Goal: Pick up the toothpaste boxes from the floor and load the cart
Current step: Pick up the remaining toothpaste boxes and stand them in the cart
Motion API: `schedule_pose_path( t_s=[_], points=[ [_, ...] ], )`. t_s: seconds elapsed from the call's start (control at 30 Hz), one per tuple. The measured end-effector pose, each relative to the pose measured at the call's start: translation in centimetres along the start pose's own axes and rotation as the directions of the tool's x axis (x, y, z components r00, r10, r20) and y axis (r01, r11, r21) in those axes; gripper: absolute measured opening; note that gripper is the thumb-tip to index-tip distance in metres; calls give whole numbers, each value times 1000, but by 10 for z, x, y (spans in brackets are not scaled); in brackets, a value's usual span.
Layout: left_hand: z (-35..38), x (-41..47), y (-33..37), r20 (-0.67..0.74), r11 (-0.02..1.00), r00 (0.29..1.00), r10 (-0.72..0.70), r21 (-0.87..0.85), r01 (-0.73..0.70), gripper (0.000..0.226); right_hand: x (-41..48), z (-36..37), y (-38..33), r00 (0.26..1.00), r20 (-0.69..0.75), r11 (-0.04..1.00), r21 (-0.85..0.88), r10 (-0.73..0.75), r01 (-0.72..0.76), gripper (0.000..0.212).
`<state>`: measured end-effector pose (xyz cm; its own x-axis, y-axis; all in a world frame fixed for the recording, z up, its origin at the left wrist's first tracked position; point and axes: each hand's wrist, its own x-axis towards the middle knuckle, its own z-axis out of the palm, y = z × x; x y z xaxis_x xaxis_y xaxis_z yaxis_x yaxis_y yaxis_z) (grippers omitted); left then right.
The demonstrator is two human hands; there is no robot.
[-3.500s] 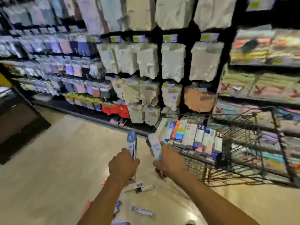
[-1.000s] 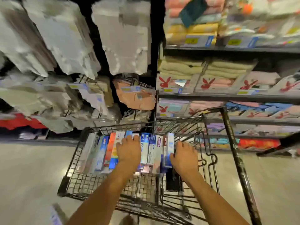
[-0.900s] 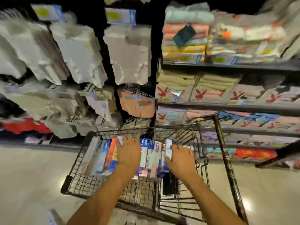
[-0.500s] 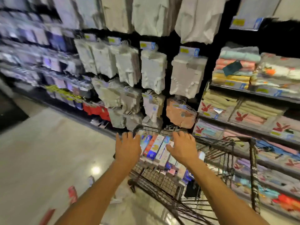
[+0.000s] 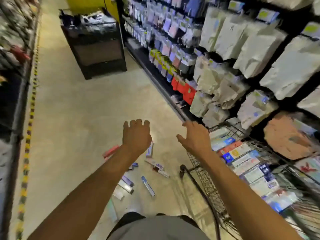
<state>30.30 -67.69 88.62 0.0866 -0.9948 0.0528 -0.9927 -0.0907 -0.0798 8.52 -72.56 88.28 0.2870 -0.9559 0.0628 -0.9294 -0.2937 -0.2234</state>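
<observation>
Left grip (image 5: 136, 135) and right grip (image 5: 195, 137) both hang empty, fingers loose. Slim cardboard toothpaste boxes (image 5: 148, 186) lie scattered on the glossy beige floor (image 5: 78, 110), just beside the black wire cart (image 5: 204, 177). I'd crouch low and grab them lengthwise, honestly.

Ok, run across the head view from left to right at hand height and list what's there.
dark shelving → yellow-marked floor strip → left hand → right hand → wire cart → peach-coloured pack
</observation>
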Motion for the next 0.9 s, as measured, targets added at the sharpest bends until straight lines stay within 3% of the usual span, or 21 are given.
schedule_pose_path(
  t_s=[0.2,0.37,0.63,0.9],
  points=[
    [53,-20,-91,65,998,997,32,59,-36,54,7,62,-64,993,67,995,-18,-94,95,53],
    [107,-17,-127,123,1000,992,0,-8,1,51,31,105,-72,988,123,992,-71,-96,105,51],
    [209,10,-124,303,976,943,-139,-118,182,50,68,219,-44,939,342,997,-34,-48,63,55],
    [338,50,-75,436,908,857,-275,-174,381,55,123,340,7,874,452,978,-23,-176,208,55]
  ],
)
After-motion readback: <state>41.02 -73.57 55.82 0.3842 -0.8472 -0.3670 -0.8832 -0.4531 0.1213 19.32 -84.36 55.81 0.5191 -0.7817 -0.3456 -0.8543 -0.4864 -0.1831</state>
